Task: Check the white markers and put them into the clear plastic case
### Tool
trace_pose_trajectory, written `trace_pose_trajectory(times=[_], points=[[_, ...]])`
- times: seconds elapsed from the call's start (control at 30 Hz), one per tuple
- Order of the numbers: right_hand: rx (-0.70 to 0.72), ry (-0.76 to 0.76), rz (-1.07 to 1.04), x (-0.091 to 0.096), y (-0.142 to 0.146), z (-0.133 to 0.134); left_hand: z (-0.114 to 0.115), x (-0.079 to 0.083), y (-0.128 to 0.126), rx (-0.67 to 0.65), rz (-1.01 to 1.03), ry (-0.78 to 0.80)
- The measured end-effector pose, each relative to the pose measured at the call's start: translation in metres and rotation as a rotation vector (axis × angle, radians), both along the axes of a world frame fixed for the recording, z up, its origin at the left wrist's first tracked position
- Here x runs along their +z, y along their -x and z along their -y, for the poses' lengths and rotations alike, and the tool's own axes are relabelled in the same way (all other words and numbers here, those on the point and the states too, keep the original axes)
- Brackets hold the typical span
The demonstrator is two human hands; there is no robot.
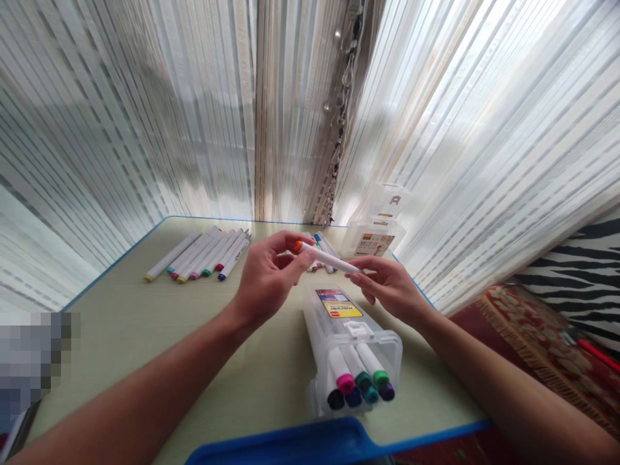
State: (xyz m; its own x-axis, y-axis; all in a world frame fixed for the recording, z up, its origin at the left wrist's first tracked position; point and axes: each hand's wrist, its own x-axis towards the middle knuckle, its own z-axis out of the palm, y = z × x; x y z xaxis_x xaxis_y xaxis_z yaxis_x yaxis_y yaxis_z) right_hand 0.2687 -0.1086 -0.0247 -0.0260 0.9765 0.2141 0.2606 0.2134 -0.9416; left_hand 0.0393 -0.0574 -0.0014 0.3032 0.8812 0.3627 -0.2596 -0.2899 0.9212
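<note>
Between my two hands is a white marker (332, 258) with an orange end. My left hand (274, 271) pinches it near the orange end, and my right hand (387, 284) grips its other end with the fingertips. Below the hands a clear plastic case (312, 336) lies on the table, its near end showing several markers (361, 371) with pink, green, teal, blue, purple and black ends. Left of my left hand lies a row of white markers (201, 255) with coloured ends. More markers (329, 248) lie behind the held one, partly hidden by it.
A clear plastic box (372, 236) with a printed label stands at the back right of the pale table (145, 349). The table has a blue edge, with a blue tray-like piece (290, 442) at the front. Striped string curtains (203, 116) hang close behind.
</note>
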Motion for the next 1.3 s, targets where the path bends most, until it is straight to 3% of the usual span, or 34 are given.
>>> trace_pose_trajectory(times=[0.23,0.4,0.7,0.93,1.07,1.3], points=[[0.020,-0.084,-0.099,0.001,-0.002,0.001,-0.031,-0.005,0.010,0.059,0.269,0.318],[0.022,-0.082,-0.110,0.002,-0.003,0.000,-0.039,0.001,0.018,0.022,0.433,0.583],[0.023,-0.065,-0.119,0.003,-0.002,0.001,-0.029,0.002,0.015,-0.088,0.444,0.673],[0.024,-0.051,-0.104,0.004,-0.001,0.000,-0.030,0.001,0.017,-0.102,0.417,0.652],[0.018,-0.037,-0.110,0.004,-0.002,0.000,-0.027,0.002,0.015,0.000,0.374,0.577],[0.052,-0.025,-0.285,0.001,-0.006,-0.002,-0.009,-0.001,0.005,0.178,0.070,0.031]])
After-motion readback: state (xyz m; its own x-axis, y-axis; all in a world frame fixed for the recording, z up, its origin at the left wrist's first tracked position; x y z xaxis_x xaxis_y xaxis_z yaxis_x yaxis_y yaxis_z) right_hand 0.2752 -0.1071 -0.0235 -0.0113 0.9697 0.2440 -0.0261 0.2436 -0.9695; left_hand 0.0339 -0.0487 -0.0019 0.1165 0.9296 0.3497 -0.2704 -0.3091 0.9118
